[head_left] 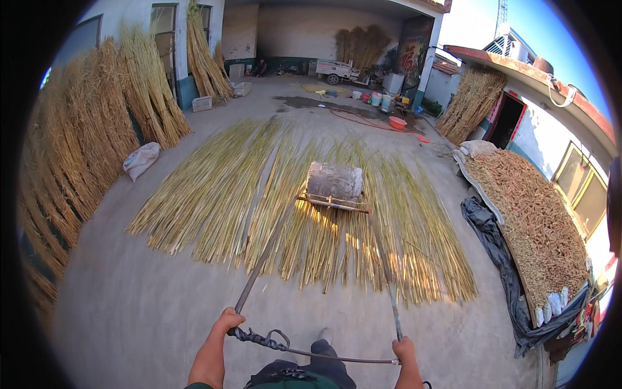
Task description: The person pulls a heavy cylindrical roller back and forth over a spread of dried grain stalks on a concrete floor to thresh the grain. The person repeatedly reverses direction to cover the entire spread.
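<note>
A grey stone roller lies across long yellow-green stalks spread flat on the concrete. Round it is a metal frame, from which two long poles run back to me. My left hand is closed round the end of the left pole. The right pole ends in my right hand, whose fingers are wrapped round it. Between the pole ends, close to my body, stretches a thin crossbar, with dark wrapping and a loop near its left end.
Tall bundles of dry stalks lean along the left wall, near a white sack. At right, a raised heap of corn cobs has a dark tarp along its edge. Farther back are a cart, buckets and a red basin.
</note>
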The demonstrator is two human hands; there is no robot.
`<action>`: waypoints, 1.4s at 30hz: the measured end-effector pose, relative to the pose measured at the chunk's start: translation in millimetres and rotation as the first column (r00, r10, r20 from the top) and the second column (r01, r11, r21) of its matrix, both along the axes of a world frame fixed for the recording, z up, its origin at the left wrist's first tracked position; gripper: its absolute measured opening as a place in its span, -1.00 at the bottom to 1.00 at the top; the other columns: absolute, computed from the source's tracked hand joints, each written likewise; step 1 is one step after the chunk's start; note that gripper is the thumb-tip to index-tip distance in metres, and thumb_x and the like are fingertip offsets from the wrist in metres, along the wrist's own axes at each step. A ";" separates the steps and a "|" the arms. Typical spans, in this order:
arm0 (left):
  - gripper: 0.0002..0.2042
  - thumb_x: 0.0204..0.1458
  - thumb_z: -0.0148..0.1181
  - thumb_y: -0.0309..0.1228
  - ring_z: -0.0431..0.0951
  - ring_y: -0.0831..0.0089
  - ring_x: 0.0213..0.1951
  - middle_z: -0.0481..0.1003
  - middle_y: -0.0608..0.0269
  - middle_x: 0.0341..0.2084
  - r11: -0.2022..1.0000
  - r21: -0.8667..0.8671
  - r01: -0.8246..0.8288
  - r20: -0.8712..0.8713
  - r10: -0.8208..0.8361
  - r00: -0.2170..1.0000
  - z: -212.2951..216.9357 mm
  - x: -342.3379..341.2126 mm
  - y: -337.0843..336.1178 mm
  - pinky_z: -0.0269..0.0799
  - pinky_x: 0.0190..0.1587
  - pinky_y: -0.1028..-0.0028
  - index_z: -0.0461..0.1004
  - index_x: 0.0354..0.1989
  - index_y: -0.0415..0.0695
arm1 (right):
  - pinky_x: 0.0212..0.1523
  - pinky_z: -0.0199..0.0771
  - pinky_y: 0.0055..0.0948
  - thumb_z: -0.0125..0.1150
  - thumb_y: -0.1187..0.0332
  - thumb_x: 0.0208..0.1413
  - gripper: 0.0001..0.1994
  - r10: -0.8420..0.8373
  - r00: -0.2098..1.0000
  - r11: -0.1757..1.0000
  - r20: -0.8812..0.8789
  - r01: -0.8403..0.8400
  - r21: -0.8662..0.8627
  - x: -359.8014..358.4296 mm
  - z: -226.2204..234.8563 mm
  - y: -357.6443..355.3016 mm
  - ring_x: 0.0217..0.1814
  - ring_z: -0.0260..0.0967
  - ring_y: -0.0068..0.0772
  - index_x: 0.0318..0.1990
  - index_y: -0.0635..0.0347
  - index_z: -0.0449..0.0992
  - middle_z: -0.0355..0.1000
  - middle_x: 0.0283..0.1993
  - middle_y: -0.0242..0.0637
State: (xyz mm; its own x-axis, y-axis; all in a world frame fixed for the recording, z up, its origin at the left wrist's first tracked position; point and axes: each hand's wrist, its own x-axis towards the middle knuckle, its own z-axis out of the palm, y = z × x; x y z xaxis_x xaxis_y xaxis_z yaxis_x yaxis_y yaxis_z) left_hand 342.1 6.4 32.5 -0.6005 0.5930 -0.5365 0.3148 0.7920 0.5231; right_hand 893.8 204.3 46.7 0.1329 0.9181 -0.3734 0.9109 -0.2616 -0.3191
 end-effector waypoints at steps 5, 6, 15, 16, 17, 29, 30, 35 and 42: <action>-0.70 -0.36 0.20 -0.27 0.47 0.33 -0.56 0.45 0.09 -0.65 1.000 0.005 -0.023 -0.003 0.023 1.000 19.7 21.4 -55.1 0.36 -0.48 0.35 0.43 -0.63 -0.33 | -0.05 0.29 -0.14 -0.03 0.09 -0.04 -0.56 -0.018 0.999 1.000 -0.045 0.018 0.006 12.7 -4.9 -46.9 -0.06 0.30 0.14 -0.23 0.37 0.39 0.36 -0.18 0.18; -0.70 -0.36 0.19 -0.27 0.47 0.33 -0.57 0.45 0.09 -0.65 1.000 -0.024 -0.016 0.012 0.016 1.000 17.7 29.1 -65.8 0.36 -0.48 0.35 0.43 -0.64 -0.33 | -0.05 0.29 -0.14 -0.05 0.08 -0.03 -0.56 -0.019 0.999 1.000 -0.039 0.019 0.000 18.5 -6.9 -57.9 -0.06 0.30 0.14 -0.24 0.37 0.39 0.36 -0.18 0.19; -0.70 -0.36 0.18 -0.26 0.48 0.33 -0.55 0.45 0.07 -0.65 0.999 -0.007 -0.039 0.013 0.039 0.999 1.9 86.0 -142.1 0.37 -0.47 0.35 0.43 -0.64 -0.33 | -0.06 0.26 -0.11 -0.18 -0.02 0.06 -0.45 -0.042 0.996 0.999 -0.078 0.044 0.019 76.6 -16.1 -128.2 -0.10 0.31 0.16 -0.26 0.44 0.40 0.37 -0.26 0.22; -0.70 -0.36 0.18 -0.26 0.48 0.32 -0.55 0.46 0.06 -0.64 0.998 0.002 -0.057 -0.003 0.057 0.998 -3.5 88.4 -150.4 0.37 -0.46 0.36 0.44 -0.63 -0.34 | -0.05 0.25 -0.10 -0.19 -0.02 0.07 -0.45 -0.055 0.992 0.998 -0.113 0.055 -0.004 85.7 -18.1 -131.6 -0.09 0.31 0.17 -0.26 0.44 0.40 0.37 -0.25 0.23; -0.69 -0.36 0.18 -0.26 0.49 0.32 -0.54 0.46 0.06 -0.63 0.996 0.007 -0.086 -0.014 0.086 0.996 -15.2 89.9 -164.8 0.38 -0.45 0.36 0.44 -0.62 -0.34 | -0.05 0.25 -0.10 -0.21 -0.01 0.07 -0.45 -0.021 0.995 1.000 -0.095 0.021 0.001 89.2 -16.5 -143.1 -0.09 0.30 0.17 -0.26 0.44 0.40 0.37 -0.25 0.23; -0.69 -0.38 0.20 -0.26 0.50 0.29 -0.51 0.47 0.06 -0.60 0.998 -0.059 -0.039 0.040 0.041 0.998 -4.2 128.2 -276.7 0.38 -0.45 0.35 0.43 -0.62 -0.33 | -0.06 0.27 -0.04 -0.26 0.01 0.09 -0.47 -0.008 1.000 0.999 -0.019 0.009 0.031 108.2 -17.7 -261.6 -0.11 0.31 0.21 -0.29 0.42 0.43 0.37 -0.25 0.23; -0.68 -0.38 0.20 -0.25 0.50 0.28 -0.51 0.47 0.06 -0.60 0.998 -0.064 -0.022 0.043 0.025 0.999 2.9 130.6 -283.5 0.38 -0.45 0.34 0.43 -0.61 -0.33 | -0.06 0.27 -0.04 -0.26 0.01 0.09 -0.47 -0.024 0.999 0.999 -0.034 0.025 0.040 119.0 -31.0 -272.5 -0.12 0.31 0.21 -0.29 0.42 0.43 0.37 -0.25 0.23; -0.64 -0.38 0.21 -0.24 0.51 0.26 -0.46 0.46 -0.02 -0.57 0.996 -0.083 0.031 -0.005 -0.032 0.999 -22.5 124.2 -345.3 0.38 -0.39 0.35 0.43 -0.53 -0.35 | -0.09 0.28 -0.03 -0.25 0.02 0.08 -0.47 -0.043 0.999 0.998 -0.004 0.043 0.039 121.2 -35.7 -337.9 -0.13 0.31 0.22 -0.30 0.42 0.43 0.37 -0.26 0.23; -0.64 -0.37 0.21 -0.25 0.52 0.24 -0.43 0.48 -0.01 -0.55 0.996 -0.079 0.047 0.025 -0.045 0.999 -16.3 135.8 -421.7 0.39 -0.37 0.34 0.43 -0.45 -0.32 | -0.08 0.25 -0.02 -0.26 0.06 0.09 -0.47 -0.031 0.999 0.998 -0.021 0.033 0.058 125.8 -25.2 -416.0 -0.16 0.31 0.24 -0.35 0.46 0.45 0.37 -0.30 0.26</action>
